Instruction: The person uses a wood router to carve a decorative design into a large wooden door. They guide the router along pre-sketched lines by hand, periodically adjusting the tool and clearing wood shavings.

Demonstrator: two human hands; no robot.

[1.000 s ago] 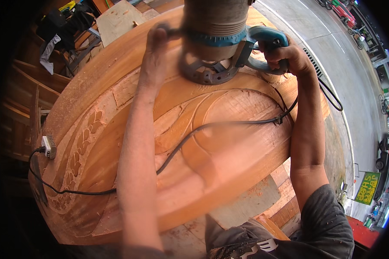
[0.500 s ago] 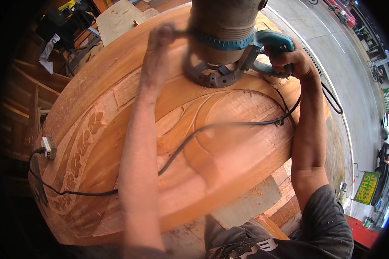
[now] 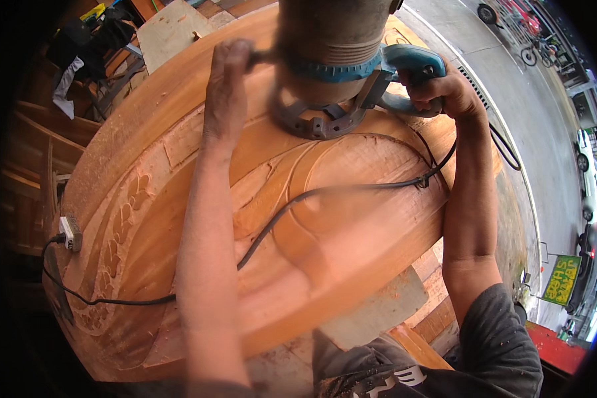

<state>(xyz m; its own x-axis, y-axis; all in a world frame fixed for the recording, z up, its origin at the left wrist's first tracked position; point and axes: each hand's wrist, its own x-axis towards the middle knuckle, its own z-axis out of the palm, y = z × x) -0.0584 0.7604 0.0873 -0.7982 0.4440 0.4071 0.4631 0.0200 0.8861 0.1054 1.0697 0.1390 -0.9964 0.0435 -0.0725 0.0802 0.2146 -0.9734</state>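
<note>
Dusty grey cylindrical router [image 3: 331,40], teal collar [image 3: 341,72], dark cut-out base [image 3: 318,128], sits over carved orange-brown wooden slab [image 3: 368,159]. Right hand [image 3: 448,93] wraps its grip round curved teal handle [image 3: 411,56]; left hand [image 3: 227,89], blurred, seemingly holds dark side knob [image 3: 264,57].

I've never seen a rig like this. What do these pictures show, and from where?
There is no robot: the work is done bare-handed. Every picture comes from a wide fisheye camera worn on the head, looking down, so straight edges bend. The left hand holds a dark side handle and the right hand grips the teal loop handle of a bulky router-like power tool. Below it is a carved wooden slab. A black cord crosses the slab, partly hidden by the left forearm.
</note>
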